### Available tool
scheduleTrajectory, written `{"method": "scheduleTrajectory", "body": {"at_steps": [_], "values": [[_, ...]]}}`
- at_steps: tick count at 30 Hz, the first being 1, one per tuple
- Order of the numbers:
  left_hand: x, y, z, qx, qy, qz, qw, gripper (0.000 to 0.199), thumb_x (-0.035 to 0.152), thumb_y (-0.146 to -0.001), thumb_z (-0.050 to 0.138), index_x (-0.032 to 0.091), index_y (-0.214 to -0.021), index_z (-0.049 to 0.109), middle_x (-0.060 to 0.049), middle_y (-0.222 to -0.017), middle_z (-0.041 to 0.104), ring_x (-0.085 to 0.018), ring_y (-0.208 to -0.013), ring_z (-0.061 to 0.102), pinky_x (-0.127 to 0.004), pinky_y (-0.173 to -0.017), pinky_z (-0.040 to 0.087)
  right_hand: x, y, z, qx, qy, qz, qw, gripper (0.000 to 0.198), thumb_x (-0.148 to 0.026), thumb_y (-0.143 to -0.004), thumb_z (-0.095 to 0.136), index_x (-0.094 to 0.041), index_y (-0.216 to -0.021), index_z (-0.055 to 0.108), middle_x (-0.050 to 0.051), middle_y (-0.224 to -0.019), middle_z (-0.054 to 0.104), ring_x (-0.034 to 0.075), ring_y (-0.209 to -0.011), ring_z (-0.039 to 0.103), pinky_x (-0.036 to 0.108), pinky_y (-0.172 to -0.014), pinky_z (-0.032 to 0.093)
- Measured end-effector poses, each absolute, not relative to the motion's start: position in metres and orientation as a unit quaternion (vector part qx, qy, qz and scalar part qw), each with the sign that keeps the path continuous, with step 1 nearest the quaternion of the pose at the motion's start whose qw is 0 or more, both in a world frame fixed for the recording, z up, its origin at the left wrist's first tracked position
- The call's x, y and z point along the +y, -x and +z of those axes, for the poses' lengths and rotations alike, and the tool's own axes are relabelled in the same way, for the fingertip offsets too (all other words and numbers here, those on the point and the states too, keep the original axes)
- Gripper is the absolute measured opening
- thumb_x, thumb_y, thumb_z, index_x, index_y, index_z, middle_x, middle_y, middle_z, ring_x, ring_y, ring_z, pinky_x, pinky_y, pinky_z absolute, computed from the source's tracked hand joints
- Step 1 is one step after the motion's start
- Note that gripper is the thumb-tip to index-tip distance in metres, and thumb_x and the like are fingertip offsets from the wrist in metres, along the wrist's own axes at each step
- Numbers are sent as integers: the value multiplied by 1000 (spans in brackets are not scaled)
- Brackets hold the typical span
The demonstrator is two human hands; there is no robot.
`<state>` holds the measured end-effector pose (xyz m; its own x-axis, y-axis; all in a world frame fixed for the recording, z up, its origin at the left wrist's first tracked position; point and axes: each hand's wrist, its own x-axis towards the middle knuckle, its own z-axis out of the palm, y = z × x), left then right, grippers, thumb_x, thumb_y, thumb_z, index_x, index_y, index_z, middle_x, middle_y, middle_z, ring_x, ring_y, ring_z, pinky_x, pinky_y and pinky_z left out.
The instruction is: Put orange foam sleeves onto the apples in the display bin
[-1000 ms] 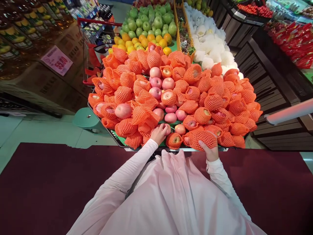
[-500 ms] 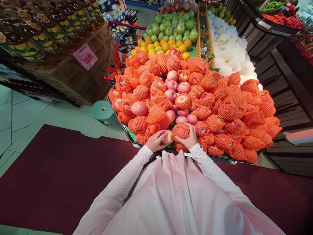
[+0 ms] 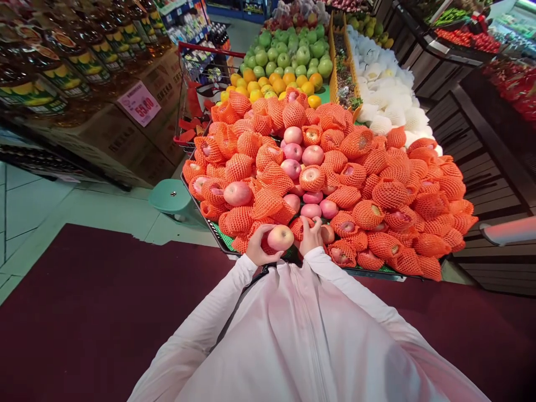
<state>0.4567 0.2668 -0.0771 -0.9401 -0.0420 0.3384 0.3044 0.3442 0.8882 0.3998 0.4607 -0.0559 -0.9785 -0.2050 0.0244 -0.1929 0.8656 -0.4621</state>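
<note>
My left hand (image 3: 258, 245) is curled around a bare pinkish-yellow apple (image 3: 281, 238) at the front edge of the display, its stem end facing up. Close on its right, my right hand (image 3: 311, 237) has its fingers bent over an orange foam net (image 3: 300, 228) and grips it; whether fruit is inside is hidden. Just right of that hand lies another apple (image 3: 327, 234). Beyond both hands, several unwrapped pink apples (image 3: 311, 211) sit in a gap among the heaped net-wrapped apples (image 3: 389, 191).
Oranges (image 3: 278, 85) and green apples (image 3: 283, 60) lie behind the heap, with white-netted fruit (image 3: 387, 100) at back right. A red-handled shopping cart (image 3: 180, 92) stands at the left, near a teal stool (image 3: 170, 195). Boxes with bottled oil (image 3: 54, 84) are farther left.
My left hand has turned its apple, which now shows more fully. My right hand has shifted left, away from the round net-wrapped apple shape it held; its fingers are now on a net.
</note>
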Motion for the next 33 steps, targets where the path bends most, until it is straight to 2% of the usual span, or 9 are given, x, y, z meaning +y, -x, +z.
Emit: {"method": "scheduleTrajectory", "body": {"at_steps": [5, 8, 13, 15, 17, 20, 24, 28, 33], "values": [[270, -453, -71, -793, 86, -588, 135, 75, 34, -52, 83, 19, -119, 53, -14, -121, 61, -31, -116, 58, -48, -104, 43, 438, -397, -68, 967, 149, -197, 64, 45, -15, -87, 47, -23, -131, 55, 21, -135, 43, 40, -115, 49, 55, -82, 50], [271, -451, -66, -786, 123, -586, 153, 74, 30, -54, 83, 20, -120, 52, -13, -119, 61, -31, -115, 58, -48, -103, 43, 436, -389, -69, 960, 169, -210, 79, 44, -18, -87, 49, -24, -130, 55, 21, -134, 47, 41, -113, 51, 56, -79, 50], [274, -451, -62, -783, 142, -587, 150, 76, 30, -55, 82, 22, -123, 49, -13, -121, 60, -31, -116, 58, -49, -103, 44, 462, -391, -71, 942, 215, -254, 52, 69, -27, -79, 60, -16, -142, 35, 21, -143, 39, 36, -121, 51, 52, -98, 46], [274, -453, -60, -779, 136, -596, 139, 77, 31, -54, 83, 22, -123, 49, -14, -122, 60, -32, -117, 57, -49, -101, 45, 477, -401, -75, 943, 209, -259, 32, 87, -36, -71, 68, -11, -144, 28, 24, -145, 33, 38, -125, 48, 51, -100, 44], [275, -455, -56, -776, 134, -602, 133, 79, 31, -53, 84, 22, -123, 49, -14, -123, 59, -33, -117, 57, -49, -100, 46, 491, -414, -81, 952, 183, -244, 10, 93, -39, -66, 70, -7, -143, 28, 26, -144, 35, 41, -127, 46, 53, -101, 43], [275, -458, -49, -768, 157, -602, 154, 81, 30, -53, 86, 22, -124, 49, -15, -122, 59, -33, -116, 58, -49, -99, 47, 503, -429, -87, 965, 168, -198, 31, 81, -34, -69, 68, -9, -138, 35, 26, -138, 45, 39, -129, 45, 50, -104, 39], [274, -461, -42, -755, 198, -589, 208, 84, 28, -53, 85, 21, -127, 47, -15, -119, 60, -33, -113, 60, -50, -95, 50, 500, -426, -80, 973, 176, -78, 126, 60, -29, -76, 63, -9, -130, 45, 24, -136, 50, 34, -125, 47, 44, -103, 39], [268, -463, -41, -744, 214, -589, 234, 86, 27, -53, 86, 19, -129, 47, -16, -118, 60, -34, -112, 61, -54, -94, 50, 491, -410, -68, 966, 193, -46, 166, 39, -24, -76, 64, -7, -110, 56, 21, -113, 62, 32, -108, 55, 42, -94, 43], [256, -465, -43, -740, 185, -597, 247, 81, 33, -56, 85, 19, -127, 48, -15, -118, 58, -34, -113, 61, -55, -96, 49, 496, -404, -62, 950, 246, -61, 181, 39, -25, -70, 73, -10, -103, 60, 16, -108, 64, 29, -105, 56, 38, -96, 44]]}}
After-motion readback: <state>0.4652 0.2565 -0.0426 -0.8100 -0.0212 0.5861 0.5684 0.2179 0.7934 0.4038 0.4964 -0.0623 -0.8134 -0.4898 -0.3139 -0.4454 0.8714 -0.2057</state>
